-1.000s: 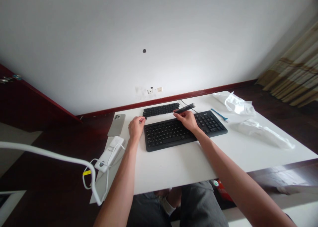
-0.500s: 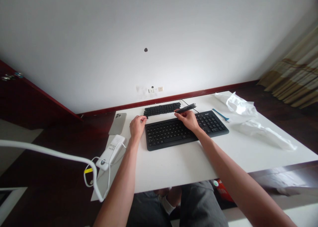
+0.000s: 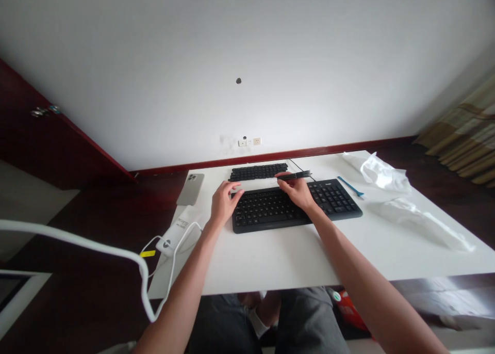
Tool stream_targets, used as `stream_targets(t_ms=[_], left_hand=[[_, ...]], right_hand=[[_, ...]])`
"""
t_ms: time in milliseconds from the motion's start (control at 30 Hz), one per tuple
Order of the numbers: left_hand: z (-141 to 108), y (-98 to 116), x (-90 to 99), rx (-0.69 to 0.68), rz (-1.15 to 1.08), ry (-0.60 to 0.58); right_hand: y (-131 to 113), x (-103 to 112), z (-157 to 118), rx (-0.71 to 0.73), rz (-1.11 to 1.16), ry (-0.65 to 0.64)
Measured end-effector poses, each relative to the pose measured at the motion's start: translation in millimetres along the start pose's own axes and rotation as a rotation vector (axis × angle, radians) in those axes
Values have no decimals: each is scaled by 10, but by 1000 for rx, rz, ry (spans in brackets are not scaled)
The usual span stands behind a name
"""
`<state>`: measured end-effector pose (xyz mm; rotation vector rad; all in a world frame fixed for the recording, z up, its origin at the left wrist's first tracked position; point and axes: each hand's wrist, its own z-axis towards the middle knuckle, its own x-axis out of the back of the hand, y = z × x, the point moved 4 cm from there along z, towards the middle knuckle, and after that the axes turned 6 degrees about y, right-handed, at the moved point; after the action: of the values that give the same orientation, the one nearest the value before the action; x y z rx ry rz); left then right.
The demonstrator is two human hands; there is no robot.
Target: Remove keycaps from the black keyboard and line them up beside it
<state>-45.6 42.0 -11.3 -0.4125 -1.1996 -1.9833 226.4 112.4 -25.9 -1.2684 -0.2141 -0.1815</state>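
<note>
My right hand (image 3: 297, 193) rests over the top middle of a black computer keyboard (image 3: 263, 215), its fingers shut on a slim black object (image 3: 297, 176) that I cannot identify. My left hand (image 3: 227, 204) sits at the keyboard's upper left corner with fingers apart, holding nothing. Behind the keyboard lies a black strip of keycaps (image 3: 258, 172), close to my left fingertips but apart from them. A thin black cable (image 3: 303, 170) runs behind my right hand.
The white table (image 3: 290, 261) holds a grey smartphone (image 3: 190, 189), a white box with a white cable (image 3: 172, 239), a blue plastic tool (image 3: 350, 186) and crumpled white plastic bags (image 3: 386, 174) on the right. A wall socket (image 3: 249, 142) sits above.
My left hand has opened from a pinch and moved down onto the keyboard's corner. The black object in my right hand now lies flatter. The whole view has shifted slightly.
</note>
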Motion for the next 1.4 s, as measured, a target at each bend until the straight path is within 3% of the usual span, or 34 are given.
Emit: stream_targets(t_ms=[133, 333, 500, 667, 1200, 1400], left_hand=[[-411, 236, 104, -73, -110, -138], [-899, 188, 147, -15, -65, -181], [-929, 171, 106, -13, -14, -179], [-916, 219, 111, -4, 1, -209], [-938, 285, 123, -93, 212, -226], [-1173, 411, 141, -96, 278, -178]], right_hand=[[-90, -84, -57, -27, 116, -87], [-308, -302, -237, -39, 216, -267], [-370, -484, -379, -35, 226, -454], [-348, -586, -456, -41, 205, -554], [-508, -675, -559, 31, -22, -634], [-587, -654, -583, 69, -57, -656]])
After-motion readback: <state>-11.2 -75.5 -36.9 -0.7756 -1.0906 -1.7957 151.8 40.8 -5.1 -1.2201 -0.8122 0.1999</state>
